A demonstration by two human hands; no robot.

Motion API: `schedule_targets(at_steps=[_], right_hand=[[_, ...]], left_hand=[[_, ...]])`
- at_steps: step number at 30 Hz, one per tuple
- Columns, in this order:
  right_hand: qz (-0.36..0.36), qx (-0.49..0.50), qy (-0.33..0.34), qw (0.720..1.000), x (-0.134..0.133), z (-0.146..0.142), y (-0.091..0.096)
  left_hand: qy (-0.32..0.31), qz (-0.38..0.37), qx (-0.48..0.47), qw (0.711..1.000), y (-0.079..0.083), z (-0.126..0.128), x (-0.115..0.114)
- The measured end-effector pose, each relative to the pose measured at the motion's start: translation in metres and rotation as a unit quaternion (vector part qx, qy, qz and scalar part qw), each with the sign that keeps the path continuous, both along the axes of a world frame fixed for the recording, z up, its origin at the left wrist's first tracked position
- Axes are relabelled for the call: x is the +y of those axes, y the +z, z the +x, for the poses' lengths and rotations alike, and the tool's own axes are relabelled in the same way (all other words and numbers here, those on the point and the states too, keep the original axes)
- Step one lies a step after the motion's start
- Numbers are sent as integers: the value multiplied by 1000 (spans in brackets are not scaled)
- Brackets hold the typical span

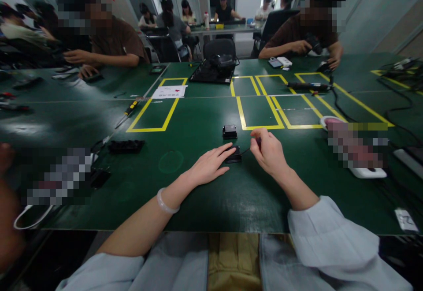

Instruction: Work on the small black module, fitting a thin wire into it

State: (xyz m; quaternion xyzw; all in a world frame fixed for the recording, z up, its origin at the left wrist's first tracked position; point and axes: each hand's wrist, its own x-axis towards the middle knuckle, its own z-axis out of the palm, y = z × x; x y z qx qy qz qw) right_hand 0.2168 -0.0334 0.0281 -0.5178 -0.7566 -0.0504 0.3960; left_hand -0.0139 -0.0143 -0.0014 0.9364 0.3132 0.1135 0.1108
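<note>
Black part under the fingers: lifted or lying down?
Lying flat: the black part rests on the table, left hand fingertips on it; right hand pinches a tool.

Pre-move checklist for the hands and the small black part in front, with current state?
1. Left hand steadies the black part: ok, its fingers lie flat on it.
2. Right hand holds the tool: ok, pinched, thin end pointing at the black part.
3. Tool tip seated on the black part: cannot tell, too small and dark.
4. Second part out of the hands' way: ok, it lies apart, just beyond them.
5. Screwdriver out of the way: ok, far off past the left hand, untouched.
</note>
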Motion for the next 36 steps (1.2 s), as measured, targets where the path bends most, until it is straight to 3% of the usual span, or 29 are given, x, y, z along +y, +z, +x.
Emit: schedule_targets(at_steps=[36], right_hand=[[-2, -7, -9, 1000, 0, 1, 1]], left_hand=[[2, -3, 7, 1000, 2, 1, -1]])
